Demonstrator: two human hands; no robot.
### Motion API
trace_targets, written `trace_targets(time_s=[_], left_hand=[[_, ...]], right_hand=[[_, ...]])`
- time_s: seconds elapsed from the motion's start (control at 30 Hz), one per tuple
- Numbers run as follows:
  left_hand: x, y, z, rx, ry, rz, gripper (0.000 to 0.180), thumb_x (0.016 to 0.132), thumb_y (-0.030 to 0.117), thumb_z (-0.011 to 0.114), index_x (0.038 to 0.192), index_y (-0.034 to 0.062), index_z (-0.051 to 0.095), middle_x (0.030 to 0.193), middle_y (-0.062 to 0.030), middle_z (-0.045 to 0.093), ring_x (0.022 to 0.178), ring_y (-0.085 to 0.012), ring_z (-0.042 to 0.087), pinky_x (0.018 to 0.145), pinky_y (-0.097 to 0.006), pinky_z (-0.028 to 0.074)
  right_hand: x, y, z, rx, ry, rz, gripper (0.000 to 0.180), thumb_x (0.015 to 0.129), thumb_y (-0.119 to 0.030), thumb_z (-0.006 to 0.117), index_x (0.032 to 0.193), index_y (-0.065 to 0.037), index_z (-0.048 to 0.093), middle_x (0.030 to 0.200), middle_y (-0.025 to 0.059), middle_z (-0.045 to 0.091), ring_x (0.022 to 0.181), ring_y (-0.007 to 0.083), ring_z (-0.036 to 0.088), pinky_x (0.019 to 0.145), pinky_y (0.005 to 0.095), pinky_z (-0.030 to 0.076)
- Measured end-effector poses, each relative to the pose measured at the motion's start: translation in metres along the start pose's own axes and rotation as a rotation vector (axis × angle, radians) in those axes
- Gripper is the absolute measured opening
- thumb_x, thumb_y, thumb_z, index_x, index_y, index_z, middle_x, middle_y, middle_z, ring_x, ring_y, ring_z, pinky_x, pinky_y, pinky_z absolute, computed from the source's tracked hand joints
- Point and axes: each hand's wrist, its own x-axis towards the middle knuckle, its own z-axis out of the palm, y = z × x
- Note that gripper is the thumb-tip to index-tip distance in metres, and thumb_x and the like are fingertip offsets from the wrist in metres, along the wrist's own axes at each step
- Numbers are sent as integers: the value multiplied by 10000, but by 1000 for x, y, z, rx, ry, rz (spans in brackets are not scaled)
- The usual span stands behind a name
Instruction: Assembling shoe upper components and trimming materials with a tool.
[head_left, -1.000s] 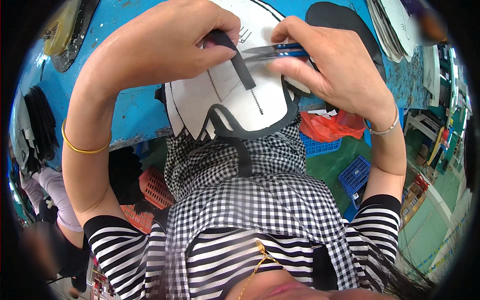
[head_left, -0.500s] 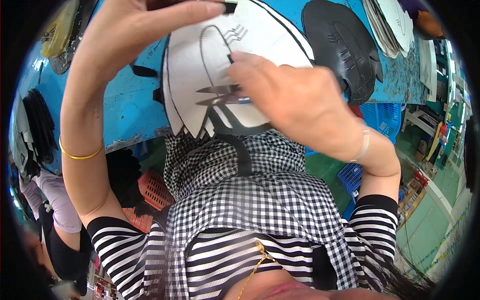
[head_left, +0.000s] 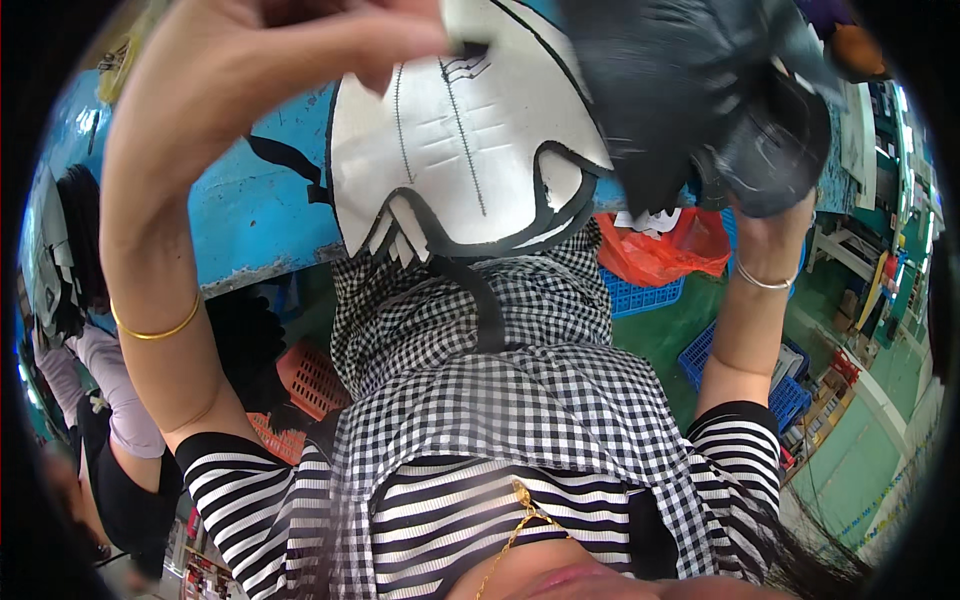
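Note:
A stack of white pieces (head_left: pixel 420 120) with black-bound edges and zigzag stitching lies at the table's front edge. Over its upper left is my left hand (head_left: pixel 330 45), blurred; a small black tab (head_left: pixel 472 50) is beside its fingertips, and I cannot tell whether they grip it. On the right, my right hand (head_left: pixel 775 215) is mostly hidden behind a black leather-like piece (head_left: pixel 665 100), smeared by motion, that it appears to hold up. A black curved part (head_left: pixel 770 150) hangs over that hand. The scissors are out of sight.
The worn blue table (head_left: pixel 240 220) runs across the back. Below it, a red plastic bag (head_left: pixel 665 250) rests on a blue crate (head_left: pixel 640 295); another blue crate (head_left: pixel 790 400) stands lower right. Dark pieces (head_left: pixel 80 230) hang at far left, near a person (head_left: pixel 125 400). An orange basket (head_left: pixel 310 375) is below.
My right hand has left the white stack, where it held scissors, and moved right to the black piece, which is now lifted. My left hand has shifted slightly down. The red bag is now exposed.

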Motion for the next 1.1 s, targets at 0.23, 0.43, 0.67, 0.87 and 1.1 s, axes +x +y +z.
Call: trace_targets(time_s=[0.23, 0.43, 0.67, 0.87, 1.1], left_hand=[[27, -5, 39, 153, -324, -50, 101, 746, 58, 771, 783, -8, 703, 745, -73, 673, 678, -143, 629, 641, -255, 499], [30, -5, 45, 291, -317, -37, 104, 747, 88, 770, 793, 10, 718, 728, -69, 676, 642, -176, 619, 618, -271, 485], [38, -2, 51, 541, -327, 93, 154, 734, 134, 781, 768, 21, 682, 714, -91, 658, 636, -206, 608, 605, -307, 471], [39, -5, 37, 527, -257, 101, 178, 738, 159, 774, 786, 24, 669, 709, -79, 634, 612, -201, 570, 578, -306, 448], [34, -2, 46, 440, -268, 0, 134, 785, 125, 724, 794, 9, 658, 694, -90, 616, 598, -188, 537, 556, -293, 433]], right_hand=[[-60, -47, -65, -1264, 850, -71, 310, 1037, -190, 481, 1277, 1, 528, 1063, 52, 607, 794, 92, 559, 654, 223, 433], [-40, 14, 3, -1190, 652, -88, 242, 961, -84, 601, 1190, -46, 533, 871, 24, 620, 663, 45, 569, 545, 168, 413], [18, 70, 48, -1790, -317, -171, 215, 795, -85, 692, 996, -136, 636, 782, 15, 653, 630, 183, 635, 525, 298, 481], [34, 62, 52, -1922, -583, -185, 193, 770, -92, 664, 942, -161, 612, 699, 0, 597, 642, 198, 640, 503, 329, 471], [30, 62, 49, -1931, -604, -139, 203, 771, -109, 653, 959, -173, 611, 682, 4, 563, 648, 196, 645, 492, 324, 474]])
